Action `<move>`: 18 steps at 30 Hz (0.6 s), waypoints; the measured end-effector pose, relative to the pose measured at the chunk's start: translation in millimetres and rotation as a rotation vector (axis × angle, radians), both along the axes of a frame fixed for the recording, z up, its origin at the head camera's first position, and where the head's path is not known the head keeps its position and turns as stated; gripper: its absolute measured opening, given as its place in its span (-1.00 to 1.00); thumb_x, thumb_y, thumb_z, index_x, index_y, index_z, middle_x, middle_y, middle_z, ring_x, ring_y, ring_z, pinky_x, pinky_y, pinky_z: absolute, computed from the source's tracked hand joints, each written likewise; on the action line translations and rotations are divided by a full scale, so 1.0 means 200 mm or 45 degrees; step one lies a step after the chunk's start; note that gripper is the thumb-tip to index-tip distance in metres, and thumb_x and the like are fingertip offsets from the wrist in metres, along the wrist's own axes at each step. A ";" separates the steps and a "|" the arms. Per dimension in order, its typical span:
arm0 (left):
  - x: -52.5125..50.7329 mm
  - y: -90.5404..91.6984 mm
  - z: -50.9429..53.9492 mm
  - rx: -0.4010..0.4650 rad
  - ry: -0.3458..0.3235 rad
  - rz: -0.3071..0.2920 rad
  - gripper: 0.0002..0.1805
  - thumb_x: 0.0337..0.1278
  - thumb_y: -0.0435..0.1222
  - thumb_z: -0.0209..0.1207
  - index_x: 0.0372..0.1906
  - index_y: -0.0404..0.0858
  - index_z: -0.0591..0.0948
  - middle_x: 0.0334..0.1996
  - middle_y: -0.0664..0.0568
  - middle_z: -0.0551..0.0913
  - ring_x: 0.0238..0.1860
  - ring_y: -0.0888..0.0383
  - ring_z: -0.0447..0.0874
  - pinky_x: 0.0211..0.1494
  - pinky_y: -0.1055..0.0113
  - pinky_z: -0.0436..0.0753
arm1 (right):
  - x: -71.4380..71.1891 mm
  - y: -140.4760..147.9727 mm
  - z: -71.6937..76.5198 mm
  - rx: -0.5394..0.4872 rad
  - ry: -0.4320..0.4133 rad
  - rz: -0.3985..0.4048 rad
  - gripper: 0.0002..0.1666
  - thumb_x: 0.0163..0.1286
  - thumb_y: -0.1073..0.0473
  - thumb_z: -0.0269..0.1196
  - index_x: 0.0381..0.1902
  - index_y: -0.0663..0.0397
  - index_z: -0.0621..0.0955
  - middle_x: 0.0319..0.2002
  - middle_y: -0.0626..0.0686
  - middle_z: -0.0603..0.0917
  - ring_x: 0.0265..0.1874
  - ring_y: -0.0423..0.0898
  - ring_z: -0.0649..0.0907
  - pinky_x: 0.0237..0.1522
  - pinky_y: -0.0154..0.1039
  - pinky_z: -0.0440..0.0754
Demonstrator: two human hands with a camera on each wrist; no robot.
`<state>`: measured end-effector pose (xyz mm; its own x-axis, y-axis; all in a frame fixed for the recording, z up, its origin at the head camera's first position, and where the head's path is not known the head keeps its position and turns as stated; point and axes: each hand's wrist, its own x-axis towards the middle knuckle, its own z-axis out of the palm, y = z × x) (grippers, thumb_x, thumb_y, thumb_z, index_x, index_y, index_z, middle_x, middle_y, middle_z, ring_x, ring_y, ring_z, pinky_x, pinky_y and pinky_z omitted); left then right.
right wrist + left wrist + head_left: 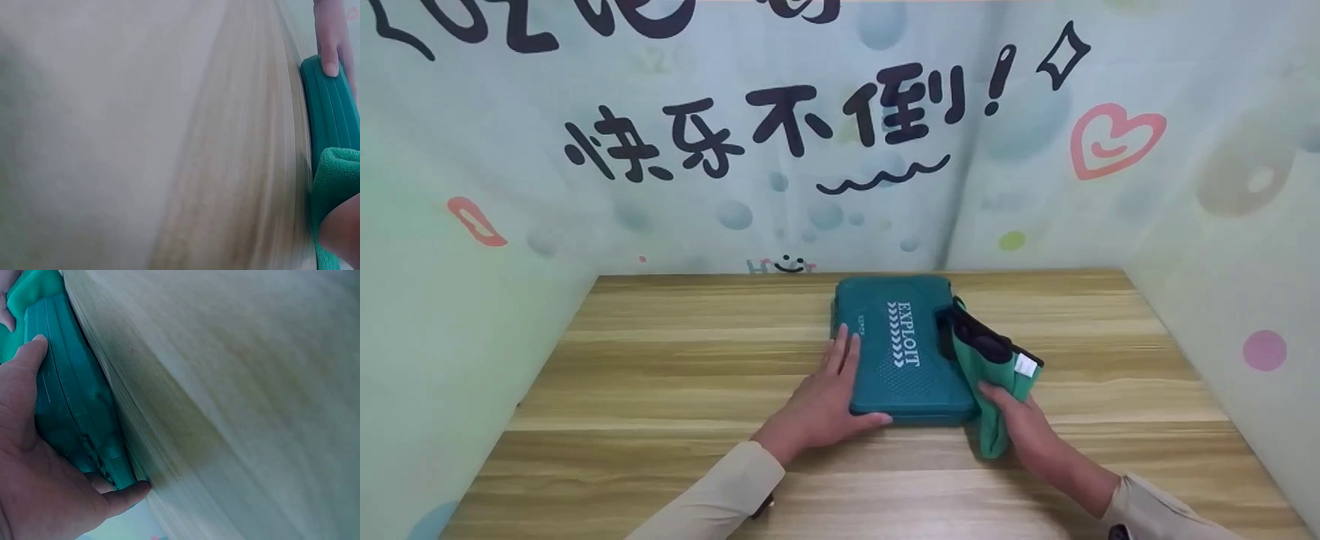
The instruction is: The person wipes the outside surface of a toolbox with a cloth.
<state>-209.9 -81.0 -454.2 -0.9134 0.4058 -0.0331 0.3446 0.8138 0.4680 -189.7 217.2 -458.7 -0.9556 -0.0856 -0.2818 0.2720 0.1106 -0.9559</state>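
Observation:
A teal hard plastic case (915, 352), lettered EXPLOIT, lies flat on the table. My left hand (821, 405) steadies its near left corner, fingers stretched along the left edge and thumb against the front side. In the left wrist view the thumb and little finger of this hand (45, 455) spread along the sides of the case (73, 382). My right hand (1031, 431) grips a folded green cloth (994, 405) with black trim and a white label, held against the case's right side by the handle. Its fuzzy terry surface shows in the right wrist view, where the cloth (337, 174) partly covers the case (329, 107).
The wood-grain table (675, 360) extends around the case on all sides. A printed curtain (780, 217) with dark characters stands along the back, and pale patterned walls close both sides. A small dark object (763, 506) shows beside the left sleeve.

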 end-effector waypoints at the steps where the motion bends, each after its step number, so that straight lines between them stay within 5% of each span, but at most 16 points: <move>1: 0.00 0.00 0.00 -0.001 0.003 -0.005 0.34 0.05 0.46 0.16 0.66 -0.14 -0.26 0.63 -0.03 -0.45 0.58 -0.16 -0.20 0.36 -0.25 0.28 | 0.01 0.00 0.00 -0.002 -0.010 -0.007 -0.03 0.55 -0.12 0.12 0.62 0.14 -0.11 0.52 0.22 0.06 0.42 0.13 0.11 0.48 0.11 -0.08; 10: -0.01 -0.02 0.01 0.009 0.004 -0.050 0.30 0.09 0.45 0.14 0.66 -0.13 -0.25 0.62 -0.02 -0.47 0.59 -0.15 -0.23 0.36 -0.20 0.32 | -0.03 -0.02 0.03 -0.197 -0.081 -0.155 -0.19 0.57 -0.06 0.10 0.51 0.22 0.05 0.33 0.17 0.21 0.25 0.04 0.25 0.30 -0.11 0.24; 18: 0.00 -0.02 0.00 -0.016 0.004 -0.056 0.29 0.11 0.44 0.14 0.66 -0.11 -0.25 0.62 -0.01 -0.49 0.59 -0.15 -0.24 0.37 -0.21 0.30 | -0.17 -0.03 0.06 -0.160 -0.144 -0.108 -0.18 0.57 -0.16 0.05 0.48 0.26 0.06 0.27 0.19 0.24 0.24 0.07 0.27 0.29 -0.06 0.25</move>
<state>-210.7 -85.0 -453.4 -0.8947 0.4452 -0.0355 0.3817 0.8036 0.4566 -223.3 210.2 -446.1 -0.9238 -0.0477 -0.3799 0.3817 -0.0358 -0.9236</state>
